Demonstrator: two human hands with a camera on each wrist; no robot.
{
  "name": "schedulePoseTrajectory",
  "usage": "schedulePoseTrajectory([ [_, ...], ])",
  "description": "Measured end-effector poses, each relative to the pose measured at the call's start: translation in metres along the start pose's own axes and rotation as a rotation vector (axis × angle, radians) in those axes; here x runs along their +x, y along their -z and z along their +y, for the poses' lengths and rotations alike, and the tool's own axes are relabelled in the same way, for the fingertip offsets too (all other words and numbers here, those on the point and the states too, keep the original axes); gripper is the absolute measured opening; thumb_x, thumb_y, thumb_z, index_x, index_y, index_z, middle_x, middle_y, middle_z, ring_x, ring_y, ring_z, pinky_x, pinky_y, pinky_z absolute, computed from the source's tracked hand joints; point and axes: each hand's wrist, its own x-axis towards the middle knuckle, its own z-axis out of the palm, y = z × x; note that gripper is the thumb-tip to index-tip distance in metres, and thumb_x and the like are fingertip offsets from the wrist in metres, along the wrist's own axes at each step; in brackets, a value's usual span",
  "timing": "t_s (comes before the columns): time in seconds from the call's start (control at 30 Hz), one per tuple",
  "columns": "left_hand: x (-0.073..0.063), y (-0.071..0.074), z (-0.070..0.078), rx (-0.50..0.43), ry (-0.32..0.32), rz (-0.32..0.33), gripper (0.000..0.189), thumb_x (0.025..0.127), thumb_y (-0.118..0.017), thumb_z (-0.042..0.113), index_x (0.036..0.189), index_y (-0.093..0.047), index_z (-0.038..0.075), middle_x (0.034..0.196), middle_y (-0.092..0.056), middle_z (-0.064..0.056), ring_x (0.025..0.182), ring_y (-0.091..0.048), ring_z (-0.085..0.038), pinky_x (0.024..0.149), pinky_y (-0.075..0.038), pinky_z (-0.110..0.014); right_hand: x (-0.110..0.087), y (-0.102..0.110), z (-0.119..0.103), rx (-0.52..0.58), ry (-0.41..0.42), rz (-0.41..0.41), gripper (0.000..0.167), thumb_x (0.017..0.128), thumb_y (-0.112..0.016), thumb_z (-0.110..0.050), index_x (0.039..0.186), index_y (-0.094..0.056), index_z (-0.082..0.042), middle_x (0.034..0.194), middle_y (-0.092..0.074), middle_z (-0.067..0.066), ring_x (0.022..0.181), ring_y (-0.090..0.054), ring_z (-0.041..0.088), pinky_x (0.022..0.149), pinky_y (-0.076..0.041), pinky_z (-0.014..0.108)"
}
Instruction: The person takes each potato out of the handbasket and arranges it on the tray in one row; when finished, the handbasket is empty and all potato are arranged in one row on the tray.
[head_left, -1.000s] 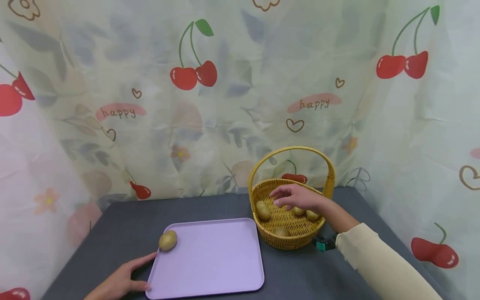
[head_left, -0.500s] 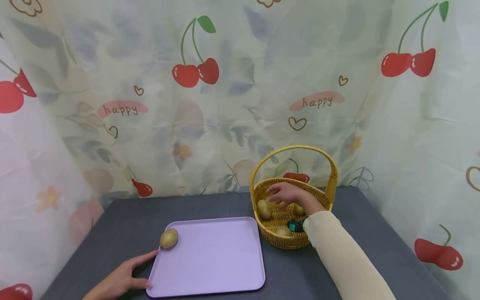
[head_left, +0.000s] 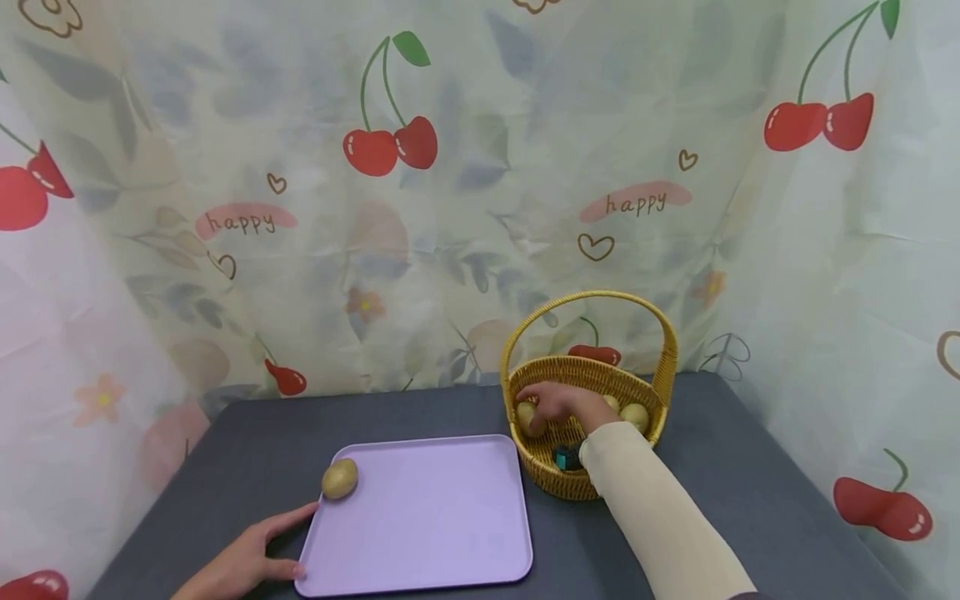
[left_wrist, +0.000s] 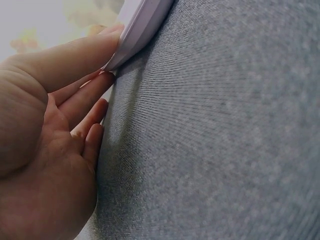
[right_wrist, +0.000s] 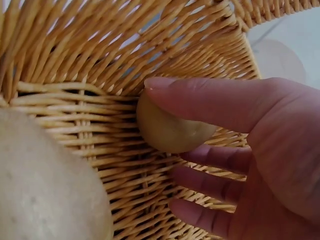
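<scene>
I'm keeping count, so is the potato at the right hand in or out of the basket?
In. The right hand reaches inside the basket, and the right wrist view shows the potato with wicker behind it.

The basket (head_left: 562, 483) looks woven wicker; the tray (head_left: 427, 517), smooth plastic; the tablecloth (left_wrist: 225, 125), matt ribbed fabric.

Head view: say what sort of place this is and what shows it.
Probably a small curtained-off tabletop booth: cherry-print cloth hangs behind and on both sides of a dark table, where a lilac tray and wicker basket stand.
</scene>
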Motion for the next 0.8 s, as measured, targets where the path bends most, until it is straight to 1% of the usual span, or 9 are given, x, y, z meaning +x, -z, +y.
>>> schedulePoseTrajectory([
  [0.07, 0.000, 0.000, 0.001, 0.013, 0.000, 0.005, 0.077, 0.086, -0.075, 0.026, 0.148, -0.038, 0.000, 0.146, -0.036, -0.031, 0.130, -0.032, -0.050, 0.095, -0.025, -0.075, 0.001, -0.001, 0.003, -0.010, -0.010, 0.003, 0.068, 0.074, -0.084, -0.011, 0.135, -0.055, -0.016, 0.116, -0.053, 0.010, 0.096, -0.051, 0.027, 0.071, -0.051, 0.037],
  [0.2, 0.000, 0.000, 0.001, 0.036, -0.004, 0.017, 0.076, 0.085, -0.075, 0.027, 0.148, -0.039, 0.001, 0.146, -0.037, -0.031, 0.130, -0.033, -0.049, 0.095, -0.026, -0.074, 0.001, -0.002, 0.004, -0.103, 0.022, 0.036, 0.064, 0.072, -0.086, -0.016, 0.129, -0.057, -0.016, 0.115, -0.056, 0.008, 0.099, -0.051, 0.026, 0.080, -0.048, 0.038],
  [0.3, 0.000, -0.002, -0.001, 0.044, -0.006, 0.022, 0.077, 0.085, -0.075, 0.027, 0.148, -0.040, 0.002, 0.146, -0.037, -0.030, 0.131, -0.032, -0.049, 0.096, -0.026, -0.074, -0.003, -0.001, 0.005, -0.167, 0.054, 0.083, 0.062, 0.071, -0.086, -0.019, 0.127, -0.059, -0.017, 0.115, -0.058, 0.005, 0.099, -0.051, 0.023, 0.085, -0.046, 0.038],
  [0.43, 0.001, -0.003, -0.002, 0.052, -0.004, 0.033, 0.077, 0.083, -0.076, 0.028, 0.147, -0.041, 0.004, 0.145, -0.039, -0.029, 0.130, -0.033, -0.049, 0.096, -0.026, -0.073, -0.011, 0.007, 0.008, -0.146, 0.116, 0.137, 0.063, 0.073, -0.083, -0.018, 0.130, -0.057, -0.016, 0.112, -0.059, 0.004, 0.095, -0.053, 0.022, 0.081, -0.048, 0.038],
  [0.53, 0.000, -0.004, -0.002, 0.053, 0.007, 0.033, 0.077, 0.083, -0.076, 0.028, 0.147, -0.041, 0.004, 0.145, -0.039, -0.030, 0.130, -0.033, -0.049, 0.096, -0.026, -0.074, -0.019, 0.014, 0.007, -0.124, 0.165, 0.160, 0.064, 0.075, -0.082, -0.019, 0.133, -0.055, -0.015, 0.114, -0.059, 0.004, 0.097, -0.054, 0.022, 0.083, -0.048, 0.040],
  [0.6, 0.000, -0.003, -0.002, 0.048, 0.016, 0.030, 0.077, 0.084, -0.076, 0.028, 0.148, -0.040, 0.003, 0.146, -0.038, -0.030, 0.131, -0.033, -0.049, 0.096, -0.026, -0.074, -0.027, 0.018, 0.005, -0.115, 0.190, 0.166, 0.066, 0.076, -0.082, -0.020, 0.135, -0.054, -0.015, 0.115, -0.059, 0.005, 0.099, -0.054, 0.023, 0.084, -0.047, 0.042],
  [0.7, 0.000, -0.003, -0.002, 0.039, 0.033, 0.025, 0.078, 0.084, -0.076, 0.029, 0.148, -0.039, 0.004, 0.146, -0.037, -0.030, 0.131, -0.033, -0.050, 0.096, -0.025, -0.074, -0.039, 0.020, 0.000, -0.134, 0.238, 0.192, 0.066, 0.077, -0.081, -0.023, 0.136, -0.053, -0.014, 0.115, -0.059, 0.004, 0.100, -0.054, 0.022, 0.084, -0.047, 0.042],
  [0.8, -0.001, -0.003, -0.002, 0.034, 0.039, 0.026, 0.078, 0.084, -0.076, 0.028, 0.148, -0.039, 0.004, 0.146, -0.037, -0.030, 0.131, -0.033, -0.050, 0.096, -0.025, -0.074, -0.054, 0.018, -0.006, -0.144, 0.300, 0.225, 0.067, 0.078, -0.080, -0.025, 0.137, -0.052, -0.011, 0.110, -0.060, 0.003, 0.095, -0.055, 0.020, 0.080, -0.048, 0.039],
])
